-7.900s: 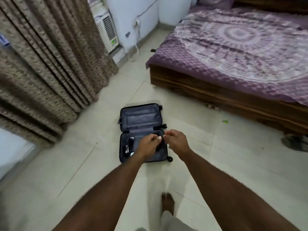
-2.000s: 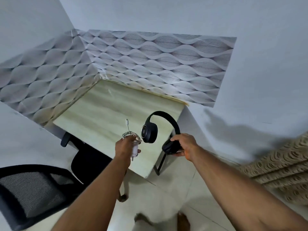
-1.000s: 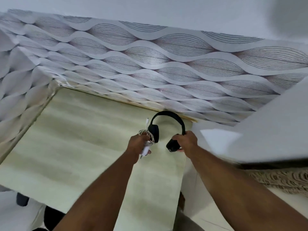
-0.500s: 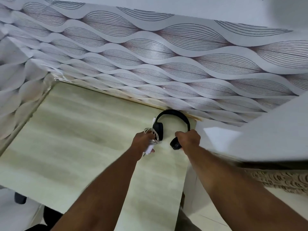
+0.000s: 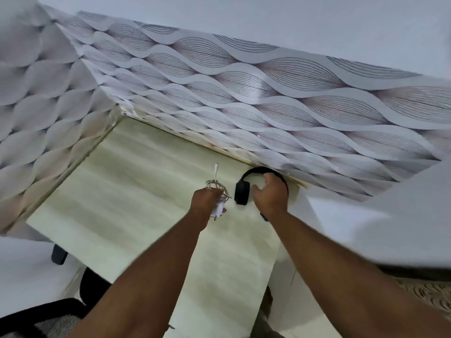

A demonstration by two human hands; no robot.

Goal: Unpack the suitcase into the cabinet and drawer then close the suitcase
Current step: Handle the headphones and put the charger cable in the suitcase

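Observation:
Black headphones (image 5: 241, 192) lie on the pale wood-grain desk (image 5: 136, 191) near its back right corner, the headband against the patterned wall. My right hand (image 5: 271, 195) hovers over them, palm down, fingers loosely spread inside the headband's arc; one earcup is mostly hidden under my wrist. My left hand (image 5: 205, 200) is just left of the headphones. It grips a white charger (image 5: 218, 209) with its cable coiled on top and the plug end sticking up. The suitcase is out of sight.
Wave-patterned wallpaper (image 5: 244, 98) covers the walls behind and left of the desk. A black mesh office chair (image 5: 48, 318) stands at the desk's front left. A blurred white panel (image 5: 390, 215) rises on the right, with a brown curtain (image 5: 427, 293) below it.
My right hand brought the headphones to the desk's back right corner and came off the earcup, fingers now spread above them. The left hand still holds the charger.

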